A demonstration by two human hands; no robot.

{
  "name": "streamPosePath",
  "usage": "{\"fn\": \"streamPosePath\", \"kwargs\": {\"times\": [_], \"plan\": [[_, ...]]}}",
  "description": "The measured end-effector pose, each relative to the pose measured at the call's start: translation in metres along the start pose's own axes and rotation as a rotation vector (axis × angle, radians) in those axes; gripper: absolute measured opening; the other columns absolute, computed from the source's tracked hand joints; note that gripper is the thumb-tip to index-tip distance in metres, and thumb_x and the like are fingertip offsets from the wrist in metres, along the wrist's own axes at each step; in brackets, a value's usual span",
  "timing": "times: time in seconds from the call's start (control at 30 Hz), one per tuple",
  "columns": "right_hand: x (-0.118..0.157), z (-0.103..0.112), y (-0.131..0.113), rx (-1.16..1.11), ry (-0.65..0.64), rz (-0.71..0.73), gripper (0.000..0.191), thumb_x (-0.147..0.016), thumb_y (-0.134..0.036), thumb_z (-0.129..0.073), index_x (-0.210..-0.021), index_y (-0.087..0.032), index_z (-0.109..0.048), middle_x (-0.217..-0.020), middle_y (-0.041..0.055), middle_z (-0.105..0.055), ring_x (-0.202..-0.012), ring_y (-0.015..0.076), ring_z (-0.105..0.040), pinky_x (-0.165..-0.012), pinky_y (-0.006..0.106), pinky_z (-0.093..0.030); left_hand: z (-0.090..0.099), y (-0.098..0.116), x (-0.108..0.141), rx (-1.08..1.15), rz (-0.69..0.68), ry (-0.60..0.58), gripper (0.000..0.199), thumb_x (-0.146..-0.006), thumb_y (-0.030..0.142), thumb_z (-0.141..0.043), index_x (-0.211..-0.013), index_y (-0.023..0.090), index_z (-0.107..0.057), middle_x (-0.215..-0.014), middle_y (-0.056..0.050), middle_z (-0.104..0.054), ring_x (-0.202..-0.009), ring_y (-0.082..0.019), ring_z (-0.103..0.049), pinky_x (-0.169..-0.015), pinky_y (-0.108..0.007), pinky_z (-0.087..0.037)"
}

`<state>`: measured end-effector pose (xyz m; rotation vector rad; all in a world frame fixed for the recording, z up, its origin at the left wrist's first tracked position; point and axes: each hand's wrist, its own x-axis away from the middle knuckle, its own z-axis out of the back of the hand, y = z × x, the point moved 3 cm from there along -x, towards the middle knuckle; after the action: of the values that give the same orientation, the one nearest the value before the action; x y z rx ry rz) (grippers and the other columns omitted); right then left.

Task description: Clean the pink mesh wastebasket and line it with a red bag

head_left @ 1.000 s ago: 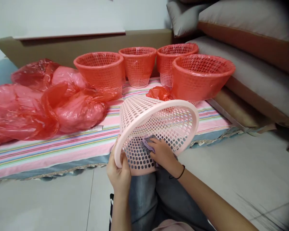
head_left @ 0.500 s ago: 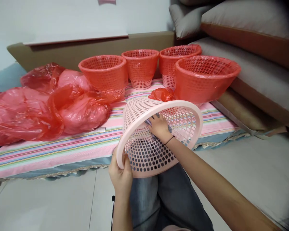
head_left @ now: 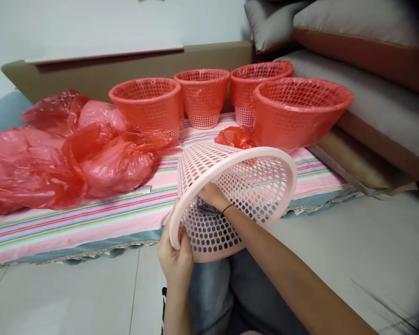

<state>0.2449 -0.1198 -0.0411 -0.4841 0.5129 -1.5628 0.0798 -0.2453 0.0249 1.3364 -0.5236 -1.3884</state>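
At your far left, a heap of red bags [head_left: 35, 163] with pink things inside lies on the striped cloth [head_left: 73, 229], which covers a low bed or seat. A small white slip [head_left: 145, 189] pokes out at the heap's near edge. Just right of the heap stands the first red-wrapped basket [head_left: 150, 109], upright.

In front of that, your left hand [head_left: 176, 256] is closed on the left rim of the pale pink basket [head_left: 253, 186], thumb inside, fingers curled round the outside. You have this basket tilted on its side in front of you, mouth towards you, its lower rim over your knees [head_left: 212, 286]; whether it rests on them, I cannot tell.

Your right hand [head_left: 212, 195] is inside it, holding the grey rag [head_left: 207, 208] by the wall on the left. Your fingertips are mostly hidden, so how tightly they are curled I cannot tell. A black band [head_left: 226, 209] circles that wrist.

Behind, the second wrapped basket [head_left: 202, 98] stands upright, then the third [head_left: 242, 90]. A crumpled red bag [head_left: 234, 136] lies in front of them, near the larger-looking fourth [head_left: 293, 123]. At far right, cushions [head_left: 363, 93] are piled up.
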Motion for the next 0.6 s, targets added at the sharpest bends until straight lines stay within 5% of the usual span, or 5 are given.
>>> {"fn": "streamPosePath", "kwargs": {"times": [0.27,0.47,0.6], "plan": [[-0.003,-0.017,-0.025,-0.034,0.025,0.019,0.029,-0.093,-0.034,-0.051,-0.113,-0.022,-0.068,-0.109,0.0044,-0.072,-0.092,0.0195,-0.067,-0.078,0.025,-0.050,0.003,-0.006,0.001,-0.008,0.035,0.032,0.032,-0.080,0.026,-0.062,-0.110,0.016,-0.070,-0.098,-0.009,-0.074,-0.092,-0.025,-0.071,-0.085,-0.037,-0.056],[0.003,0.007,-0.002,0.207,0.016,-0.099,0.029,-0.091,-0.029,-0.056,-0.115,-0.016,-0.067,-0.123,0.0134,-0.064,-0.116,0.0283,-0.055,-0.098,0.046,-0.043,0.000,0.007,-0.006,0.022,-0.050,-0.063,0.039,-0.084,0.021,-0.057,-0.121,0.020,-0.066,-0.108,-0.007,-0.073,-0.107,-0.025,-0.067,-0.098,-0.037,-0.051],[0.008,0.026,0.015,0.326,0.064,-0.144,0.038,-0.094,-0.011,-0.038,-0.119,-0.016,-0.066,-0.134,0.0183,-0.056,-0.130,0.0330,-0.040,-0.103,0.053,-0.033,-0.002,0.008,-0.006,0.055,-0.065,-0.104,0.044,-0.083,0.017,-0.056,-0.126,0.022,-0.064,-0.119,-0.006,-0.071,-0.114,-0.025,-0.065,-0.102,-0.037,-0.049]]}}
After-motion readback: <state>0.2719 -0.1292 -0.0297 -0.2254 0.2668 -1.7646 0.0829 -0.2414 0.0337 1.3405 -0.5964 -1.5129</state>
